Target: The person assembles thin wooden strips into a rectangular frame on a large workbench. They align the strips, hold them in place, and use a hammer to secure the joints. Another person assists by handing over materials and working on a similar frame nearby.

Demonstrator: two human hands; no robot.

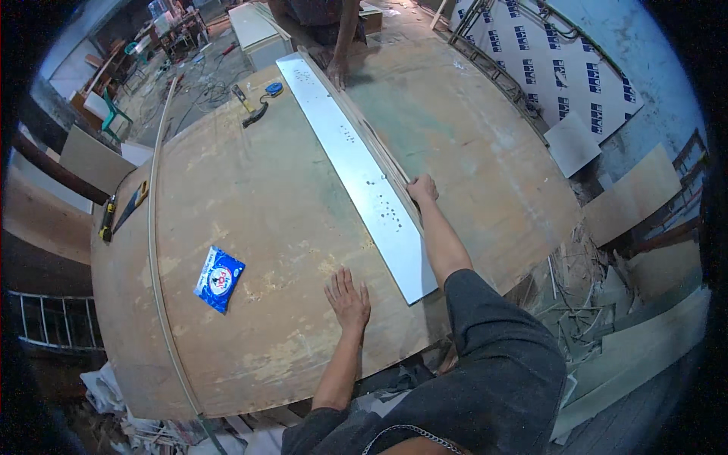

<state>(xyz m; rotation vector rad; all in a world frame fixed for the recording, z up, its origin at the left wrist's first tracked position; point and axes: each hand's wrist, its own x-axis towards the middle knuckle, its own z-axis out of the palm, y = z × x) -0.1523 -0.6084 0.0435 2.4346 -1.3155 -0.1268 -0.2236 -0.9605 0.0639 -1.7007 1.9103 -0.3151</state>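
Observation:
A long white panel (355,171) with small dark spots lies slantwise across the big wooden table (288,220). Thin wooden strips (377,148) run along its right edge. My right hand (422,188) is closed around the edge of these strips, close to their near end; its fingertips are partly hidden. Flat on the tabletop, left of the panel's near end, rests my left hand (349,301), its fingers spread and holding nothing. Across the table, another person's hand (337,72) touches the far part of the strips.
A blue packet (220,279) lies left of my left hand. Farther off are a hammer (254,114) and a blue tape measure (273,89). A long thin strip (153,220) crosses the left side, beside a handsaw (133,205) and a yellow-black tool (108,220). Scrap boards (633,197) stand at right.

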